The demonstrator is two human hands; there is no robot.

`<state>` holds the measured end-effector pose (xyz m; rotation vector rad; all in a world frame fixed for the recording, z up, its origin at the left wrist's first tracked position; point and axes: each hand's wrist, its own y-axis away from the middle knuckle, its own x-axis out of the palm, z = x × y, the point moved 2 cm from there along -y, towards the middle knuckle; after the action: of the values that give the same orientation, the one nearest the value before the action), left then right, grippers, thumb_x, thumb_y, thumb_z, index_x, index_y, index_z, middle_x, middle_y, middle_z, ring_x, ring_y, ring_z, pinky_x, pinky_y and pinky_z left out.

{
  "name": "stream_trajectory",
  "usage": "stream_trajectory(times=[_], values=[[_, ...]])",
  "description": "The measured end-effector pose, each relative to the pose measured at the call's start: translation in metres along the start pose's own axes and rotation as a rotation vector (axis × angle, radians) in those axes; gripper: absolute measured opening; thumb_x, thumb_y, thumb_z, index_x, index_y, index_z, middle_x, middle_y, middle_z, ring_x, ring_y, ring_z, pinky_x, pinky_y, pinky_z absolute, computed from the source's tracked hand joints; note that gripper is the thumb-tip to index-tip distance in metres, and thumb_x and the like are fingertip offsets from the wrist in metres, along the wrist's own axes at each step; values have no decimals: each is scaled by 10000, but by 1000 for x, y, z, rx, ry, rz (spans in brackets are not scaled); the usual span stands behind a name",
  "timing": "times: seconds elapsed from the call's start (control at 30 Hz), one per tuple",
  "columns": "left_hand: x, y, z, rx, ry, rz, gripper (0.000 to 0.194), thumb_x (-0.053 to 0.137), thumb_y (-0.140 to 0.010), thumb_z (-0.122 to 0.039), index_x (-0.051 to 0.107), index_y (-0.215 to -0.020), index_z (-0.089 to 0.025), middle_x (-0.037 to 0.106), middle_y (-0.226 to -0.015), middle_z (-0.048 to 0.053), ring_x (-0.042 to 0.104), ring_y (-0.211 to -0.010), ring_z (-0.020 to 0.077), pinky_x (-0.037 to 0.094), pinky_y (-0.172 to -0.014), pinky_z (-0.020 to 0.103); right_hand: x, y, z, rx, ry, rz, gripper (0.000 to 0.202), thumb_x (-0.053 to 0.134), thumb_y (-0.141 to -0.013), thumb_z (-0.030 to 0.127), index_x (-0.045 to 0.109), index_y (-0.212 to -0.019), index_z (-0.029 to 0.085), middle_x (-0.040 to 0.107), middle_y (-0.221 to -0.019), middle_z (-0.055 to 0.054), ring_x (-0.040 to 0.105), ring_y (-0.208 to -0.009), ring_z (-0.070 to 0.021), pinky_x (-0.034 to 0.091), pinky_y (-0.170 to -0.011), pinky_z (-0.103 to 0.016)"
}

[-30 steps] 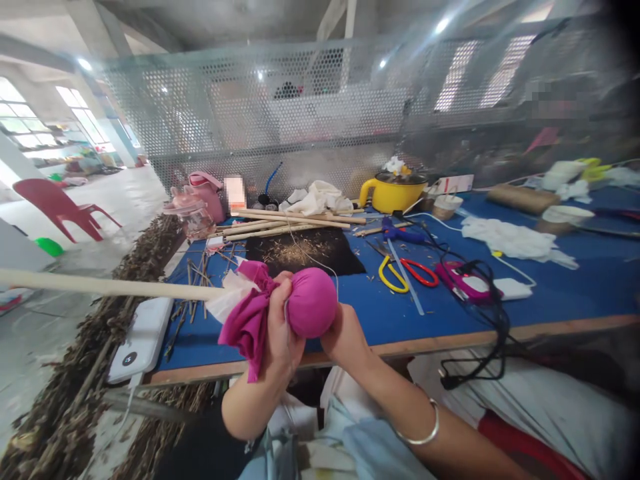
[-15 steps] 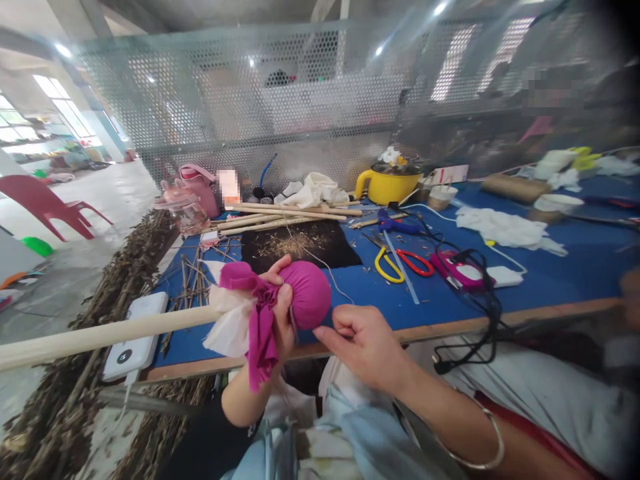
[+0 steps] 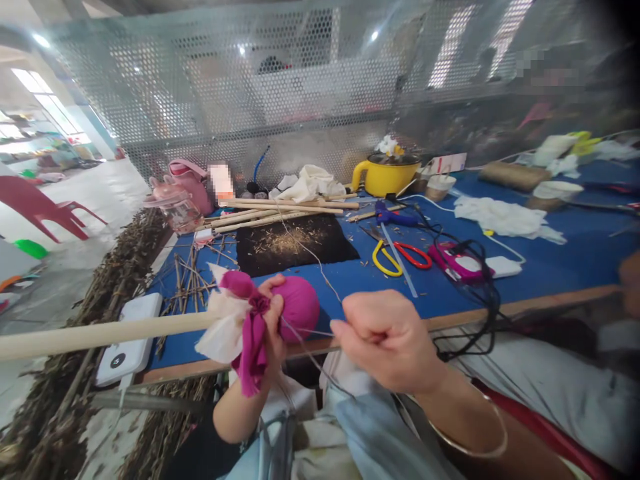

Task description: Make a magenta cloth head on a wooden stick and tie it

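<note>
Pink cloth ball [image 3: 300, 308] on stick [image 3: 100, 333]: left hand [image 3: 273, 327] kept pinching neck; right hand [image 3: 387, 340] had drawn away, fingers closed on thread [image 3: 307, 328], pulled taut.

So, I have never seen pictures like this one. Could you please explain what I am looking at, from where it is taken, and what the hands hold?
The picture comes from a camera worn on a person's head, looking down at their own two bare hands; no machine is involved. The left hand grips a pink cloth ball tied onto the end of a long wooden stick. The right hand pinches a thin thread that runs to the ball. In front is a blue table with scissors, a yellow pot, a black cloth, more sticks and white cloth.
</note>
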<state>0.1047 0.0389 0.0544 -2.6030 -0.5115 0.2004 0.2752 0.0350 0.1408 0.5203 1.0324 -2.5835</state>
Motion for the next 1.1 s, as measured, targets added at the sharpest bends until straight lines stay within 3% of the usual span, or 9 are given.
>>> stream_trajectory(times=[0.07,0.13,0.2,0.27,0.47,0.6,0.77,0.93,1.1], values=[[-4,-7,2,18,9,-115,244,434,-931,-342,601,-1054,-216,607,-1143,38,539,-1133,175,317,-1065,312,8,7,-11,135,165,64,301,542,-775,148,326,-574,208,324,-510,68,309,-445,-79,232,-456,-236],[-6,-15,1,30,13,-180,254,446,-926,-358,598,-1067,-212,598,-1157,38,546,-1114,177,350,-1031,302,15,18,-20,243,364,-86,164,634,-740,267,497,-811,212,531,-709,5,462,-564,-133,335,-511,-255],[-5,-21,-1,42,-16,-202,264,446,-926,-369,595,-1088,-222,581,-1183,34,542,-1113,176,365,-1011,295,24,31,-21,177,464,-360,342,678,-708,364,509,-959,206,574,-933,-87,537,-763,-215,417,-634,-334],[-2,-25,-4,51,-73,-187,277,434,-931,-383,597,-1095,-229,567,-1198,36,523,-1137,183,355,-1024,305,37,40,-20,31,425,-442,183,633,-756,345,519,-821,218,565,-836,-68,529,-786,-225,420,-701,-367],[10,-30,-4,-17,83,-230,242,473,-889,-408,591,-1024,-244,580,-1172,26,531,-1122,199,379,-1024,329,76,28,-34,333,73,154,193,531,-872,321,548,-738,184,598,-740,-29,531,-711,-156,386,-626,-264],[19,-37,-7,-201,355,-234,243,479,-867,-384,588,-1023,-233,596,-1141,43,540,-1120,202,390,-1029,360,72,27,-24,184,-113,337,341,428,-924,275,415,-596,182,439,-598,34,418,-573,-95,308,-543,-222],[28,-37,-22,-302,496,-207,220,531,-833,-364,602,-993,-229,597,-1183,56,528,-1165,196,426,-999,314,65,46,-27,51,14,309,362,357,-925,257,342,-570,192,398,-558,37,389,-526,-93,268,-522,-242],[44,-22,-37,-535,723,-198,177,637,-723,-331,627,-861,-221,655,-998,22,601,-951,166,507,-796,275,61,38,-52,142,558,195,247,425,-846,157,589,-661,166,628,-617,-51,540,-567,-144,260,-541,-286],[52,-18,-48,-581,814,-173,211,727,-626,-321,638,-745,-170,627,-817,-21,575,-802,96,480,-783,201,42,19,-72,306,561,111,135,531,-750,186,641,-671,176,692,-688,-120,633,-650,-256,310,-534,-303]])
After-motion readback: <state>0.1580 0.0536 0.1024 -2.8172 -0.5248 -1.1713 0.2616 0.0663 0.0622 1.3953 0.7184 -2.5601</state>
